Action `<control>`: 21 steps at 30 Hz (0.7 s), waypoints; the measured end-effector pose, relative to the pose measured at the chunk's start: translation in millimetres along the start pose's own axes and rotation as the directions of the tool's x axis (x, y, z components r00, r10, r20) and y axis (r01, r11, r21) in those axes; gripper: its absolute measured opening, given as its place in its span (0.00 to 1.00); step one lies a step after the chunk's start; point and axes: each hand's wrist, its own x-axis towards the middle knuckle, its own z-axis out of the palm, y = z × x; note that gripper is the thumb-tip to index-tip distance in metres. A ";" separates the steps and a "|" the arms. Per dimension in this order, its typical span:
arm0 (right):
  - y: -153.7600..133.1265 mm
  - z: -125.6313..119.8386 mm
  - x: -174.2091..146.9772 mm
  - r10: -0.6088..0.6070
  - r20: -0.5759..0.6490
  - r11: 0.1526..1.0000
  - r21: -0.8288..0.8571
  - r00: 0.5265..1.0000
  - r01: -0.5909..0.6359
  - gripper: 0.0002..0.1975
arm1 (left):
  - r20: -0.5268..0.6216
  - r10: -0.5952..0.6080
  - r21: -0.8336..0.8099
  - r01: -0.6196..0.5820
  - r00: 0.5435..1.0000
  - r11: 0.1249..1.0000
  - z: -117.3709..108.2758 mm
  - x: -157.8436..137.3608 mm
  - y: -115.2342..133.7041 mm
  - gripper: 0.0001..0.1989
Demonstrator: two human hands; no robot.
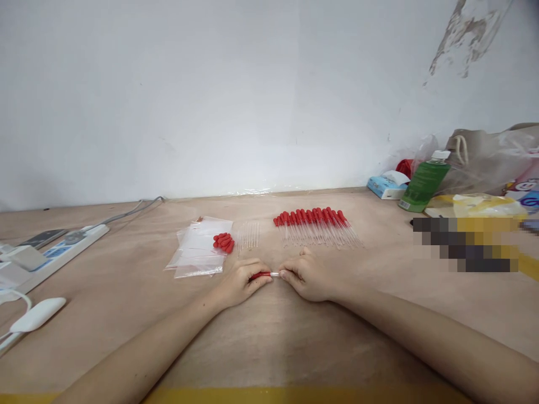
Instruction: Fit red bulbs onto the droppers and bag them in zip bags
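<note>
Above the middle of the table, my left hand (pixel 239 280) is closed round a red rubber dropper bulb (pixel 261 274). A clear glass dropper tube (pixel 275 274) meets the bulb's open end, and my right hand (pixel 310 276) pinches that tube between thumb and fingers. How far the tube sits inside the bulb I cannot tell. Beyond my left hand lie a small heap of loose red bulbs (pixel 224 242) and several bare glass tubes (pixel 249 234) side by side. Behind my right hand is a row of droppers with red bulbs fitted (pixel 318 224), bulbs facing the wall.
Clear plastic bags (pixel 197 249) lie flat under the loose bulbs. A power strip (pixel 63 255) with plugs and cables runs along the left. At the right stand a blue tissue pack (pixel 386 186) and a leaning green bottle (pixel 424 182), beside plastic bags. A white wall rises behind.
</note>
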 end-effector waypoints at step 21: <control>66.4 -16.0 71.6 0.714 -0.270 0.674 0.015 0.646 -0.739 0.11 | -0.047 -0.087 0.036 0.089 0.995 0.995 -0.8 0.6 -5.7 0.09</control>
